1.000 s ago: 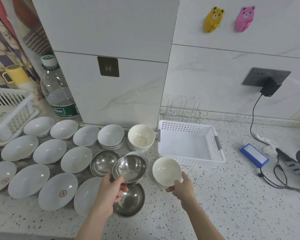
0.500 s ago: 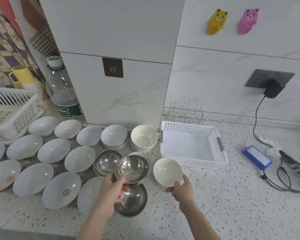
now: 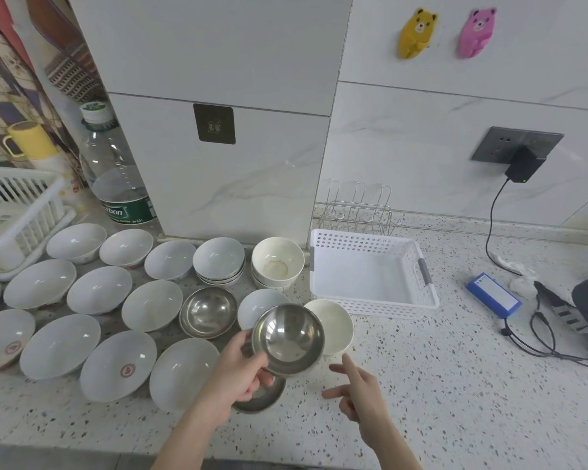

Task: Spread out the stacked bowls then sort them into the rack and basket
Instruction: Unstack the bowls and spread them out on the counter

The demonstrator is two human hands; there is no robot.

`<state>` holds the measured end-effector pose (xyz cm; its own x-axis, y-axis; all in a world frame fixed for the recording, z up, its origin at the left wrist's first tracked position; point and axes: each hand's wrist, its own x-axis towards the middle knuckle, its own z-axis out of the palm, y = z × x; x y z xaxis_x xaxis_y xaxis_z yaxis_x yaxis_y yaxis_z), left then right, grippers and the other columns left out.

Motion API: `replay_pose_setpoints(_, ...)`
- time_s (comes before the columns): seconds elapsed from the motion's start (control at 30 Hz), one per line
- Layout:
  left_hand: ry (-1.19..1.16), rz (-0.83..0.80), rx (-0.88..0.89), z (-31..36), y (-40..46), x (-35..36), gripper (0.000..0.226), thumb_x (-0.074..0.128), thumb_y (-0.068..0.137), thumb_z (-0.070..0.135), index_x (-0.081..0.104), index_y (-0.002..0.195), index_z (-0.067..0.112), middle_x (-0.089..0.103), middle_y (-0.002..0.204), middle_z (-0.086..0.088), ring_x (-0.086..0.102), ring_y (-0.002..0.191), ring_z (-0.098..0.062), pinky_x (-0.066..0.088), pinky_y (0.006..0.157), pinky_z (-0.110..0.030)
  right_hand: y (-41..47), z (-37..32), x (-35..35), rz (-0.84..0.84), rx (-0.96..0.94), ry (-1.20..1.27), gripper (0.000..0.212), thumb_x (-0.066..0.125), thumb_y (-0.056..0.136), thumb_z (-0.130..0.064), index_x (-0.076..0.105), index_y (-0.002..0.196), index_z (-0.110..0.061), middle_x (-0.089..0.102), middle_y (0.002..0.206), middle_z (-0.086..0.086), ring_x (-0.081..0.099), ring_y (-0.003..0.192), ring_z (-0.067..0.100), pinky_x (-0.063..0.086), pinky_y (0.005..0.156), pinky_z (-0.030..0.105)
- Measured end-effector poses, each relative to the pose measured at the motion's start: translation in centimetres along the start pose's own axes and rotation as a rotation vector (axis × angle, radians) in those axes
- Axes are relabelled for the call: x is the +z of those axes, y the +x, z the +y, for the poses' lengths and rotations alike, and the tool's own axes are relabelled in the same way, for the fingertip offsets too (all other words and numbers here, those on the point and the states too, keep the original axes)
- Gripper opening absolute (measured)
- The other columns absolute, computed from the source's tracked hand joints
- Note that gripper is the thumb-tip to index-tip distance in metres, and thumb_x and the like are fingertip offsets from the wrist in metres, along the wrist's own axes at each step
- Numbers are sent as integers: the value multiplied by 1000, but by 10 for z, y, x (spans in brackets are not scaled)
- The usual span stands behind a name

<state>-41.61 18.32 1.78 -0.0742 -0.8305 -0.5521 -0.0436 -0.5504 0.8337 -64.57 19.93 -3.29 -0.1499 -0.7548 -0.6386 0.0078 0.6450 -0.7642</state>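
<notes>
Speckled stone table [image 3: 438, 385] carries everything. Big white tiled pillar [image 3: 218, 113] stands behind the bowls, w/ a clear plastic water bottle [image 3: 116, 178] at its left and a white slatted crate [image 3: 17, 212] further left. White perforated plastic basket [image 3: 370, 273], rectangular, sits up and to the right of the fingers, nothing visible inside. Thin wire rack [image 3: 360, 208] just behind it, against the wall. Far right: blue box [image 3: 493, 293], black cables, charger [image 3: 523, 167] in the wall socket.

Left of the fingers, approx. a dozen glossy white porcelain bowls [image 3: 99, 290] spread in rows, shallow and round; two nearest the table edge show a red mark inside. Behind them a short stack of white bowls [image 3: 219, 259] and a stack of cream bowls [image 3: 277, 261], deeper and straighter-sided.

Left hand [image 3: 238, 374] grips a shiny steel bowl [image 3: 289, 339] by its near-left rim, thumb on top, fingers curled under; bowl is lifted, tilted toward the camera. It overlaps a single cream bowl [image 3: 333, 325] on the table just right of it, and a white bowl [image 3: 258, 303] behind. Another steel bowl [image 3: 262, 398] lies under the left hand, mostly hidden; a third steel bowl [image 3: 207, 312] sits up-left.

Right hand [image 3: 360, 391] hovers open, fingers spread, holding nothing, just below the cream bowl, not touching it.
</notes>
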Motion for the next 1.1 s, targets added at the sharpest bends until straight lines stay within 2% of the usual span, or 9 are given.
replay_pose_setpoints(0.13, 139, -167, -25, -9, -9, 14, 51, 55, 82, 12, 47, 125, 37, 69, 63, -10, 42, 45, -11, 28, 39, -20, -12, 13, -11, -68, -19, 107, 42, 44, 98, -49, 65, 109, -14, 71, 77, 28, 26, 35, 13, 18, 40, 20)
replay_pose_setpoints(0.23, 237, -191, -56, -18, -11, 25, 54, 53, 83, 15, 41, 129, 39, 71, 62, -6, 44, 43, -9, 32, 40, -20, -16, 19, -19, -89, -71, 128, 43, 45, 97, -48, 69, 106, -14, 70, 74, 30, 25, 35, 13, 18, 40, 19)
replay_pose_setpoints(0.33, 288, -188, -69, -26, -12, 34, 50, 52, 87, 16, 34, 126, 41, 71, 61, -3, 45, 41, -6, 35, 41, -19, -22, 19, -26, -160, -136, 78, 34, 62, 88, -48, 72, 98, -17, 69, 69, 25, 26, 35, 14, 18, 40, 20)
replay_pose_setpoints(0.43, 365, -195, -62, -34, -12, 40, 52, 51, 88, 18, 32, 131, 38, 72, 64, -2, 50, 40, -2, 38, 44, -20, -21, 21, -30, -205, -151, -12, 19, 66, 88, -23, 71, 105, -17, 64, 59, 13, 30, 34, 15, 25, 39, 19)
replay_pose_setpoints(0.53, 438, -189, -56, -44, -12, 44, 68, 52, 89, 22, 18, 146, 39, 74, 71, -1, 52, 43, 0, 41, 46, -19, -19, 22, -32, -172, -143, -83, 24, 62, 88, -5, 71, 106, -17, 64, 57, 12, 33, 35, 15, 28, 39, 19)
replay_pose_setpoints(0.7, 513, -175, -1, -57, -12, 54, 72, 57, 95, 29, 12, 151, 36, 75, 79, -1, 57, 45, 5, 44, 48, -15, -16, 20, -33, -158, -119, -167, 24, 59, 86, -3, 72, 102, -16, 62, 53, 9, 39, 34, 13, 31, 37, 19)
replay_pose_setpoints(0.83, 615, -182, 0, -58, -10, 56, 88, 61, 88, 43, 4, 155, 37, 73, 98, 2, 65, 61, 6, 49, 59, -16, -14, 20, -33, -137, -130, -229, 24, 59, 88, -8, 71, 103, -22, 64, 56, 8, 40, 37, 14, 35, 40, 21)
replay_pose_setpoints(0.93, 631, -184, -6, -55, -10, 56, 98, 67, 80, 43, 3, 155, 39, 70, 83, 6, 61, 56, 5, 50, 57, -16, -12, 21, -32, -131, -135, -250, 24, 59, 88, -13, 69, 105, -26, 65, 58, 6, 41, 39, 14, 37, 42, 22)
replay_pose_setpoints(1.1, 615, -191, 25, -50, -13, 60, 101, 74, 76, 27, 9, 154, 37, 62, 62, 17, 60, 57, 13, 46, 54, -10, -7, 21, -32, -138, -140, -297, 30, 56, 88, -11, 67, 108, -30, 67, 60, 7, 41, 41, 14, 40, 45, 23)
